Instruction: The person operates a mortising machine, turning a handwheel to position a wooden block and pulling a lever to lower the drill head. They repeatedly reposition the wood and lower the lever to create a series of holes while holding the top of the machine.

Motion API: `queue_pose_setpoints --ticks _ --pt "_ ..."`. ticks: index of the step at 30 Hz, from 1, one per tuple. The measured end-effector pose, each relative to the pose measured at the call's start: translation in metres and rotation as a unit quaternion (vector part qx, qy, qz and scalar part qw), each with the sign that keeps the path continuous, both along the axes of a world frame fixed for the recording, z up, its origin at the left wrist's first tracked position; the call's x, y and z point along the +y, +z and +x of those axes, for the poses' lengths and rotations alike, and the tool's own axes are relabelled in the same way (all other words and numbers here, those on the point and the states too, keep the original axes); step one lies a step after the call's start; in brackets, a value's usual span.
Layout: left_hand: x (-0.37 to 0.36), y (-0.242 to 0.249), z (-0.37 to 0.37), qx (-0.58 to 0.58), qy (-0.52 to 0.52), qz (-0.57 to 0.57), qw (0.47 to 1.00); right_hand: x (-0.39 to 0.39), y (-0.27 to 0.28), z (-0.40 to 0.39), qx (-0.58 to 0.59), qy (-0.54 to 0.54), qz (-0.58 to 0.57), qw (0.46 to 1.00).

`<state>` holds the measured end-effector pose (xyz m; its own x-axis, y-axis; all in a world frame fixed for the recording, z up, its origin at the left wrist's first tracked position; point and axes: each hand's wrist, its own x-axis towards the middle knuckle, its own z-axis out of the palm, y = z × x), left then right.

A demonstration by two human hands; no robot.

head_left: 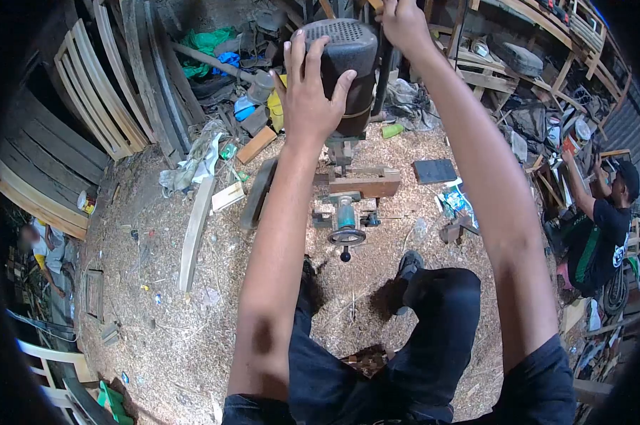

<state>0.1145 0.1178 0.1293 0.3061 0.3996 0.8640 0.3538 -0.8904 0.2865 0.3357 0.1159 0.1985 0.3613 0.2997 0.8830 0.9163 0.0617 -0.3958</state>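
Note:
My left hand lies with spread fingers against the side and top edge of a dark motor housing with a perforated cap. Higher up, at the frame's top edge, my right hand is closed; what its fingers hold is partly cut off and I cannot make it out. A dark upright bar stands between the housing and my right forearm. Beneath the motor, a wooden block sits at the machine's vise. A handwheel with a black knob is at the machine's front.
Wood shavings cover the floor. Curved boards lean at the left, and a long plank lies nearby. A dark block lies right of the machine. One person works at far right; another is at far left.

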Motion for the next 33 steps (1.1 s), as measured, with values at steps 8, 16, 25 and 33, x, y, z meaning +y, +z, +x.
queue_pose_setpoints --ticks 8,16,25,33 --pt "0.03 -0.005 0.003 -0.023 -0.049 0.083 0.995 0.063 0.009 0.051 0.026 -0.006 -0.113 0.993" --pt "0.044 -0.004 0.016 -0.088 -0.109 0.147 0.979 0.12 0.002 0.091 0.053 -0.021 -0.138 0.989" --pt "0.052 0.001 0.02 -0.094 -0.109 0.183 0.973 0.185 -0.012 0.138 0.05 -0.037 -0.159 0.985" --pt "0.044 0.007 0.007 -0.048 -0.099 0.151 0.982 0.14 -0.011 0.097 0.007 -0.006 -0.134 0.991"
